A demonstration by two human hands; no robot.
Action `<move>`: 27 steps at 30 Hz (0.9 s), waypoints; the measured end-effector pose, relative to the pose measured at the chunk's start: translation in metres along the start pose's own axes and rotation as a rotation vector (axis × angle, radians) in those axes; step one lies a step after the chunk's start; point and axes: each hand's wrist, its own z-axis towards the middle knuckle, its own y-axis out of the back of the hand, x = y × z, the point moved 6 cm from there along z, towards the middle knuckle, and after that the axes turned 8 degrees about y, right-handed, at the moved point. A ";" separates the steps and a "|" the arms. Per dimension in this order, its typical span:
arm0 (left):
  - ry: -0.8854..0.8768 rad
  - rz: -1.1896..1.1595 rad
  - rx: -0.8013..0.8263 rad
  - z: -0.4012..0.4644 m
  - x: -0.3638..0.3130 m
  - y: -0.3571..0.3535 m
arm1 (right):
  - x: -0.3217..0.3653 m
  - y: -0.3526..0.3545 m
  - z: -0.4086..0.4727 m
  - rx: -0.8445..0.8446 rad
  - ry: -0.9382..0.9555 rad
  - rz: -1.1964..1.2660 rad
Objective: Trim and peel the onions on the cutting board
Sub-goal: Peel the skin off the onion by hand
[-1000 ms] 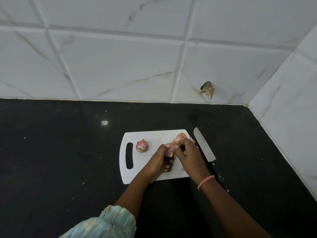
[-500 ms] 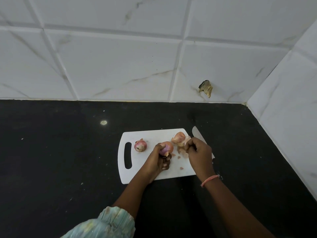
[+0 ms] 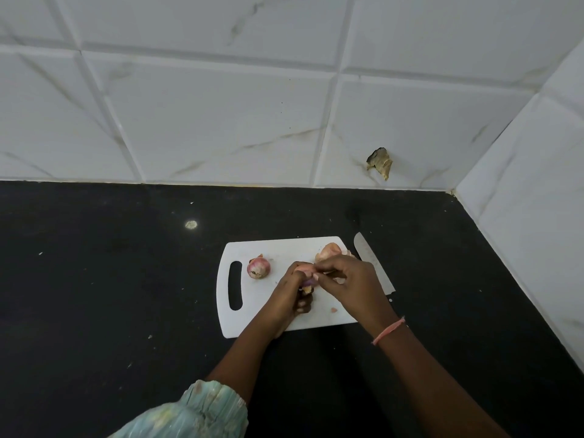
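Our left hand (image 3: 289, 292) curls around a small onion (image 3: 307, 281) and holds it just above the cutting board (image 3: 278, 248), while our right hand (image 3: 350, 279) comes in from the other side, its fingertips (image 3: 316, 275) pinching at the top of that same bulb. Little of the onion shows between the 2 hands, so what the right hand pinches is probably a flap of dry skin, though we cannot say for sure. We judge the step in hand to be peeling this 1 onion. A second onion (image 3: 258, 267), with its pink skin on, sits near the board's handle slot, well apart from our hands. Behind the right hand lies a pale heap (image 3: 330, 251), likely shed peel or another bulb. The knife (image 3: 373, 263) rests on the black counter (image 3: 126, 295), just beside the board's right edge. Next, we need a firm left grip and a steady pull to strip the skin away, then a reach for the onion that remains.
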 end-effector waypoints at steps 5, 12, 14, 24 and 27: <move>-0.025 0.083 -0.021 -0.002 0.001 0.000 | 0.003 0.006 0.003 -0.017 0.031 -0.076; -0.029 0.120 -0.022 -0.002 -0.001 -0.001 | -0.001 0.006 -0.004 -0.036 0.005 -0.007; -0.028 0.135 -0.022 -0.001 -0.001 -0.001 | 0.000 0.006 -0.004 -0.046 0.016 -0.017; -0.016 0.166 -0.023 -0.001 -0.001 -0.001 | -0.003 0.003 -0.002 -0.056 0.024 -0.069; -0.015 0.158 -0.019 -0.001 -0.001 -0.001 | -0.006 0.001 -0.002 -0.059 0.003 -0.068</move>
